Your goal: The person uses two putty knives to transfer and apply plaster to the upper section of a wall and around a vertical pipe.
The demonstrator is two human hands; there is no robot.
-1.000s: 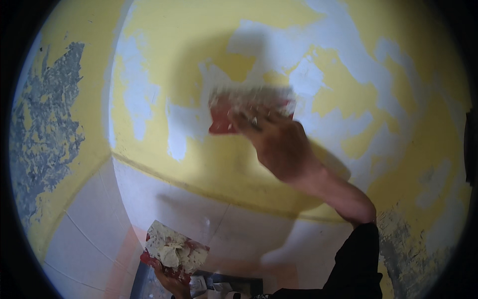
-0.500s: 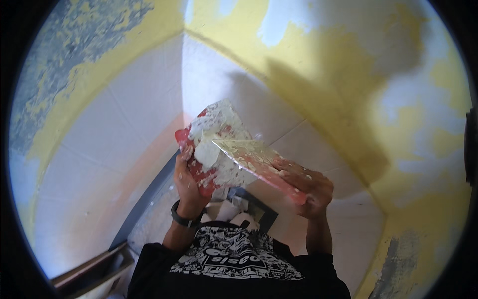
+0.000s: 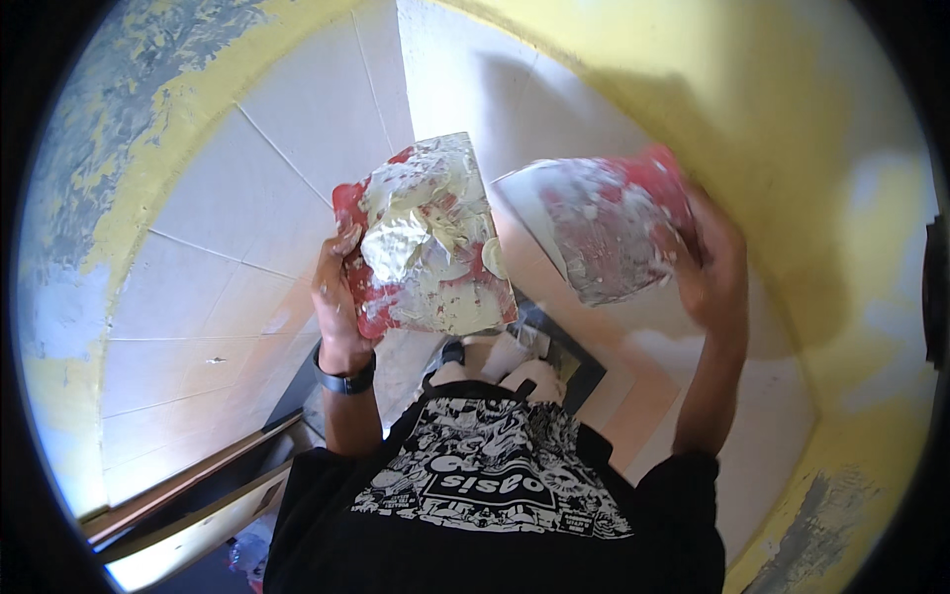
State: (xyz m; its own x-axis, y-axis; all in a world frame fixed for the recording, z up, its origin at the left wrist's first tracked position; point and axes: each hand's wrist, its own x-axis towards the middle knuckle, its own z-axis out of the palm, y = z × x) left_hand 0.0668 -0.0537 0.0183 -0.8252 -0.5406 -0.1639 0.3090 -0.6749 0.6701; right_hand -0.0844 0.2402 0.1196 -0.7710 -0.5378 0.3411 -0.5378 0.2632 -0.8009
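My left hand [image 3: 336, 282] grips the red edge of a wide putty knife [image 3: 450, 287], its face turned up and smeared with pale putty. A thick lump of putty [image 3: 396, 243] sits in the middle of that face. My right hand [image 3: 703, 257] is closed on the red handle side of a second wide putty knife [image 3: 604, 223], slightly blurred. This blade is tilted, coated with a thin film of putty, and its front edge points toward the first one. A small gap lies between the two tools.
A tiled corner with white wall tiles [image 3: 267, 198] stands ahead. Yellow wall [image 3: 732, 119] with whitish patches rises to the right, and grey patchy plaster [image 3: 119, 109] shows at upper left. A wooden frame-like piece [image 3: 188, 515] is at lower left, above a plastic bag [image 3: 247, 554].
The right putty knife has come away from the left one, moving right and up, and turned to show its coated face. The left putty knife has risen slightly and lies flatter to view.
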